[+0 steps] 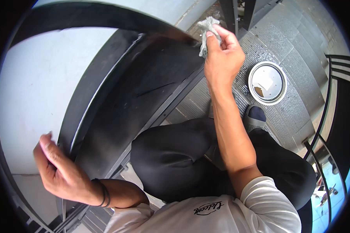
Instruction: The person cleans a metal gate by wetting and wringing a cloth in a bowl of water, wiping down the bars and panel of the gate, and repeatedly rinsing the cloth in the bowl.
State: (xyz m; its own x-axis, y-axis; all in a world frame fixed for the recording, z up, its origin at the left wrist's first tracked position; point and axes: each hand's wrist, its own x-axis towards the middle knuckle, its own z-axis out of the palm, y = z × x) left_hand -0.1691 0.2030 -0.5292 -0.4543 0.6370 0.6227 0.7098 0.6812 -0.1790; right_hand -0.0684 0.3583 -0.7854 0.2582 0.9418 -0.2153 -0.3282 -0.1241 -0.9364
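A crumpled grey cloth (209,34) is pinched between the thumb and fingers of my right hand (224,52), raised over the far end of a dark panel. The black panel (132,89) has a white line along its curved left border. My left hand (60,167), with dark bands at the wrist, is held in front of the white wall at the lower left. Its fingers are bent and close together, and whether anything lies between them is hidden. A round metal tin (267,83) with whitish contents and a brown patch stands on the ridged floor, right of my right forearm.
Grey ridged floor tiles (295,112) look wet near the tin. My sandalled foot (256,116) is just below the tin. Black metal railings (324,112) run along the right side, and dark posts (245,13) rise at the top.
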